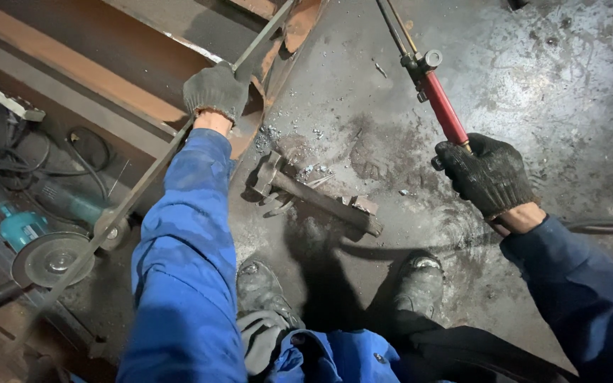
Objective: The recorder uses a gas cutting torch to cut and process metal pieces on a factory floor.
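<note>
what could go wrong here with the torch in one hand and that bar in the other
1. The red-handled cutting torch in the right hand is held one-handed; its tip could wander.
2. The long thin steel bar in the left hand passes over the teal angle grinders and could snag.
3. The rusty hammer by the boots is a trip hazard.

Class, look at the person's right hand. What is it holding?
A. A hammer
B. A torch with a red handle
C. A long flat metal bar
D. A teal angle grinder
B: the gloved right hand grips the red-handled torch, while the left hand holds the flat metal bar; the hammer lies on the floor and the angle grinder sits aside.
</note>
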